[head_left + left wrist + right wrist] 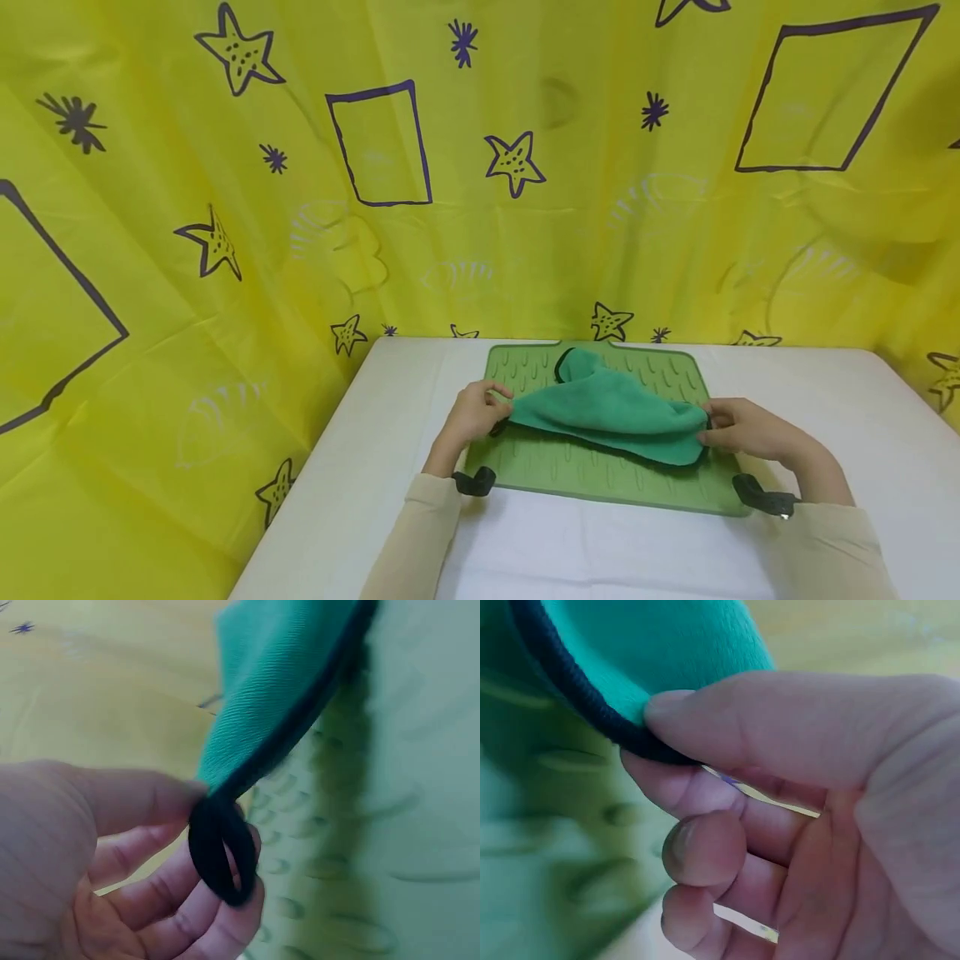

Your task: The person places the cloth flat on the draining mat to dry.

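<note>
Teal cloth pinched by both hands, over green mat

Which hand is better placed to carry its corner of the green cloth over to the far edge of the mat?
Probably the left hand: it pinches the cloth by its black loop, and sits nearer the raised far corner than the right hand.

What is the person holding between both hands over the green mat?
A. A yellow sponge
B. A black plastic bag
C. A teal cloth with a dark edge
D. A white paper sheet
C: both the left hand and the right hand pinch the dark-trimmed edge of a teal cloth, which hangs between them above the green mat.
</note>
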Motion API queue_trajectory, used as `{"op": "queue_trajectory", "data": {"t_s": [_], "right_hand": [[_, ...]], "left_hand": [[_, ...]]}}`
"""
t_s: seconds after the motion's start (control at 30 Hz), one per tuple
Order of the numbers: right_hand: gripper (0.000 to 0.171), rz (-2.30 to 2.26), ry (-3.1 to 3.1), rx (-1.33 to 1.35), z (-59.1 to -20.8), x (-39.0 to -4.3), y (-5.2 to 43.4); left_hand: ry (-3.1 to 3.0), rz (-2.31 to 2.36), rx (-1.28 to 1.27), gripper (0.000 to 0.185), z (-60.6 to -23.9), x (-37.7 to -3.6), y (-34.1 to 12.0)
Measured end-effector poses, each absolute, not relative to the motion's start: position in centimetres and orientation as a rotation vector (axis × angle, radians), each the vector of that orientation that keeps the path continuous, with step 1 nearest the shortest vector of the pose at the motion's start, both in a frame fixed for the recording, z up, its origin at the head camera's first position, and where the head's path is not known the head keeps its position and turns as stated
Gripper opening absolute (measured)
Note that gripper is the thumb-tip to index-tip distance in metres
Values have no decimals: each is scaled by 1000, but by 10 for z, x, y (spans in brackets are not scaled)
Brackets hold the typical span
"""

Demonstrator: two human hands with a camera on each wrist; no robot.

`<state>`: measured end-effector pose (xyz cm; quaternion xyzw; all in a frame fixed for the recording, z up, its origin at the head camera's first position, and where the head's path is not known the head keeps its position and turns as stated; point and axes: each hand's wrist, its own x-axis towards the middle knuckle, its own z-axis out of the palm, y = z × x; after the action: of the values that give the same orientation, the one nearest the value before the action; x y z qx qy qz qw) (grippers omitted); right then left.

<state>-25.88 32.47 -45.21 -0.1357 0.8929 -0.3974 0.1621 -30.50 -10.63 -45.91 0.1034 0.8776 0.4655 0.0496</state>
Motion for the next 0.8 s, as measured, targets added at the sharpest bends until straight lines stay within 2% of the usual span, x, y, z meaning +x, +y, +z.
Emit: {"op": "queue_trajectory", "data": {"t_s": [0.2, 0.37, 0.5, 0.7, 0.8], "right_hand": [[23, -1188, 2506, -430, -442, -252, 335], [20, -1228, 2369, -546, -446, -255, 328], [19, -1197, 2358, -521, -452, -257, 323], [34, -1105, 2513, -339, -456, -259, 321], [43, -1138, 2576, -311, -456, -262, 318]], "left_hand": [[2478, 1461, 367, 23, -447, -305, -117], [2440, 1291, 430, 16, -449, -304, -124], [2447, 1118, 516, 17, -455, -303, -126], [2492, 1046, 562, 13, -457, -303, -123], [2575, 1063, 553, 17, -459, -303, -118]]}}
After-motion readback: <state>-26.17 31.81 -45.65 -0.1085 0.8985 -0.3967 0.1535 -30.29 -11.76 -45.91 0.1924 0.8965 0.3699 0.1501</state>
